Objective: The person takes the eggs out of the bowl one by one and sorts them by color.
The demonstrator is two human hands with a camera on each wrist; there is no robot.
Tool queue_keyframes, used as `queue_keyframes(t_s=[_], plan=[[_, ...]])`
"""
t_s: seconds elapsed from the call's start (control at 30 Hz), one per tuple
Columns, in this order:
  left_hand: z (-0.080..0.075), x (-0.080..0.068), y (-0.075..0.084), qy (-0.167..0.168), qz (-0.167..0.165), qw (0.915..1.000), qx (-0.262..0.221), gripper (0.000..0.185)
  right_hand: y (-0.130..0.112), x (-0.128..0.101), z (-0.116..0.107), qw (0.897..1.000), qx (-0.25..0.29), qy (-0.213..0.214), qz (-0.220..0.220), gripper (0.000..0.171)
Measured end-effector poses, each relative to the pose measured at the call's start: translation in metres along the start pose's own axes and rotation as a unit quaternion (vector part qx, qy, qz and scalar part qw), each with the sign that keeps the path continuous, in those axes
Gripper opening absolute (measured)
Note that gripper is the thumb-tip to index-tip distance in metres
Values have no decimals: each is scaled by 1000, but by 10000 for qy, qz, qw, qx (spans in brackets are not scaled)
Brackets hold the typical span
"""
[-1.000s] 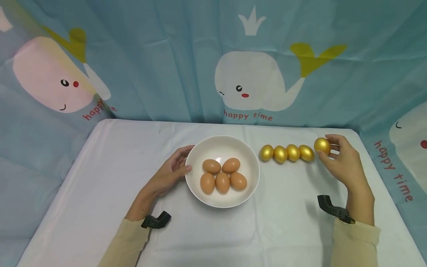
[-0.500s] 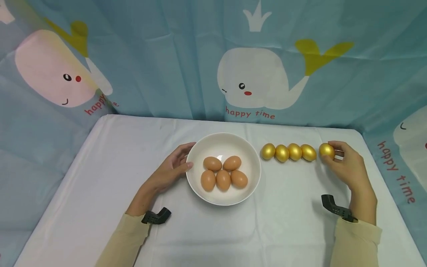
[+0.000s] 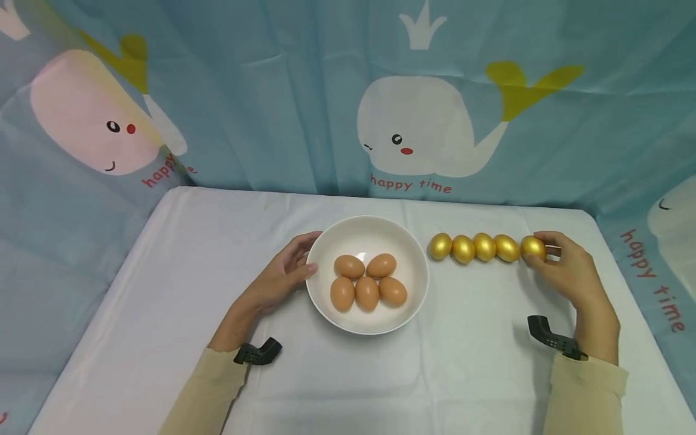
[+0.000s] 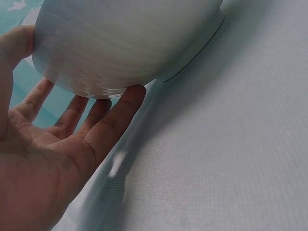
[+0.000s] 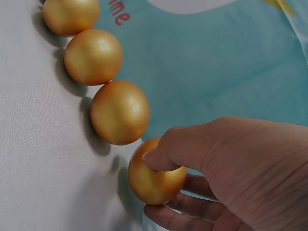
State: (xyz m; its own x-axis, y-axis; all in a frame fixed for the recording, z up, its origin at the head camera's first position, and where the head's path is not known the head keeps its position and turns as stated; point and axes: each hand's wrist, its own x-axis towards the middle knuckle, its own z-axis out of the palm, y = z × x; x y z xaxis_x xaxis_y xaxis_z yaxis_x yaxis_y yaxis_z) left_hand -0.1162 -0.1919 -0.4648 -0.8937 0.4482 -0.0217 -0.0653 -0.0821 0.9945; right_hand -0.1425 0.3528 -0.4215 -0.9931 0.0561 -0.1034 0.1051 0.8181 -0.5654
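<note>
A white bowl [image 3: 361,234] with several brown eggs [image 3: 367,293] in it stands mid-table. At its left side my left hand [image 3: 280,275] holds it, thumb near the rim; the left wrist view shows the fingers against the outside of the bowl [image 4: 130,43]. On the right, several golden eggs [image 3: 484,247] lie in a row. My right hand [image 3: 571,269] pinches the golden egg at the row's right end [image 3: 533,248] between thumb and fingers. Seen from the right wrist, this egg [image 5: 151,185] sits right beside its neighbour [image 5: 120,112].
A white cloth [image 3: 337,380] covers the table. Behind and at the sides hangs a blue curtain [image 3: 261,109] printed with whales and red lettering. Each wrist wears a black camera mount, one on the left [image 3: 258,351] and one on the right [image 3: 557,339].
My right hand has lowered its golden egg and brought it up to the right end of the row. The left hand keeps its hold on the bowl. The head view has shifted slightly.
</note>
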Motion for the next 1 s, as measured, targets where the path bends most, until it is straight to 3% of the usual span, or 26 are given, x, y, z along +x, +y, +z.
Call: queue_keyframes(t_s=[1.0], plan=[[1, -3, 3, 27, 29, 9999, 100, 66, -4, 3, 6, 9993, -221, -163, -268, 60]])
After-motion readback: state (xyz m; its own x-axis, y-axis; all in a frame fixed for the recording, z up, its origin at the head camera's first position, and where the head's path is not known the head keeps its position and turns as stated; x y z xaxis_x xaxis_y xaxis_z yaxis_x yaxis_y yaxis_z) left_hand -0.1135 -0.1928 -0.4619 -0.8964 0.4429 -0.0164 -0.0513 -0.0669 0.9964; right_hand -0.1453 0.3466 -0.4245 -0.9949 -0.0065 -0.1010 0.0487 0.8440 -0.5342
